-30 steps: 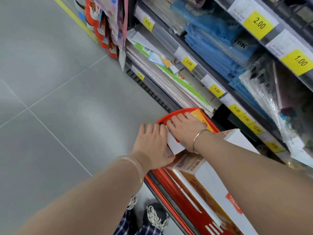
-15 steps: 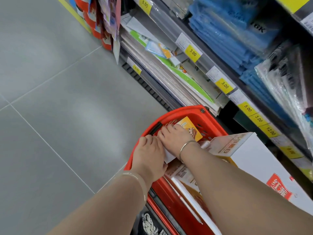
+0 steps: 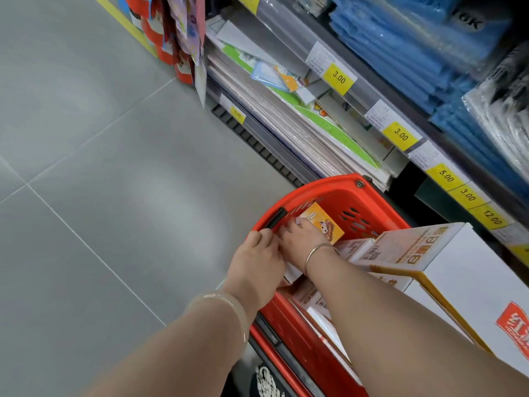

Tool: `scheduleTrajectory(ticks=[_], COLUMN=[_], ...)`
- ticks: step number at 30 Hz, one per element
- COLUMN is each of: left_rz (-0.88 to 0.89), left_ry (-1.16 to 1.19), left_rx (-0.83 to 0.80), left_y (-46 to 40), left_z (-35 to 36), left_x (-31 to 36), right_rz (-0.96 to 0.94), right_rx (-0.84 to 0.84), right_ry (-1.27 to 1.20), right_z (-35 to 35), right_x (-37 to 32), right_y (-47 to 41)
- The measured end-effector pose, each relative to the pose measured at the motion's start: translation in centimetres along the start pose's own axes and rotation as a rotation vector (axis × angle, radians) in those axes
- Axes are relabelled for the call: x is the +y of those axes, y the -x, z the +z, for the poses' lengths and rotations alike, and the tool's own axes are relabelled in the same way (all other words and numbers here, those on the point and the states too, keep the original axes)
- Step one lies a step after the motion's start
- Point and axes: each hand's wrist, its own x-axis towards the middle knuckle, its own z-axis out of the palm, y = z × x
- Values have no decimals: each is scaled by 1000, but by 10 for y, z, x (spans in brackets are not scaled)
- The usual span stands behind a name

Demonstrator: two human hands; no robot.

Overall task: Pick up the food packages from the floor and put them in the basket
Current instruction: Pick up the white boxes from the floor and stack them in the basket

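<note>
Left hand [image 3: 257, 260]: fingers curled over the white-and-orange food package [image 3: 320, 224] at the red basket [image 3: 369, 196] rim.
Right hand [image 3: 303, 239]: curled, gripping that package.
Package: inside the basket's far end.

My red basket [image 3: 337, 193] stands on the grey tiled floor [image 3: 114, 167], close against the foot of the shelf unit [image 3: 266, 138].

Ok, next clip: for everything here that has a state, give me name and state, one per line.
Left hand: gripping the near end of the orange package, at the basket's rim.
Right hand: fingers curled on the orange package.
Orange package: inside the basket, tilted, held by both hands.
Red basket: on the floor, holding several boxes.
Large white box: sticking up out of the basket.
</note>
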Motion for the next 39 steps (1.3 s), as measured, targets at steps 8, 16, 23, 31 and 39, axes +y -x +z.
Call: scheduleTrajectory(ticks=[8,16,23,31,39], left_rz=[58,35,82,93,331], left_ry=[-70,-63,-192,-232,-89], left_rx=[3,-5,53,110,323], left_y=[5,17,29,28,12], left_z=[-4,-20,-91,-187,-252], left_x=[-4,-1,-17,9,156], right_rz=[4,105,211,585,871], right_rx=[-83,-19,36,167,346], right_ry=[-82,-185,-273,-648,-738], right_z=[-5,-37,-92,-104,-21], right_x=[6,20,53,85,105], right_y=[2,33,104,198,354])
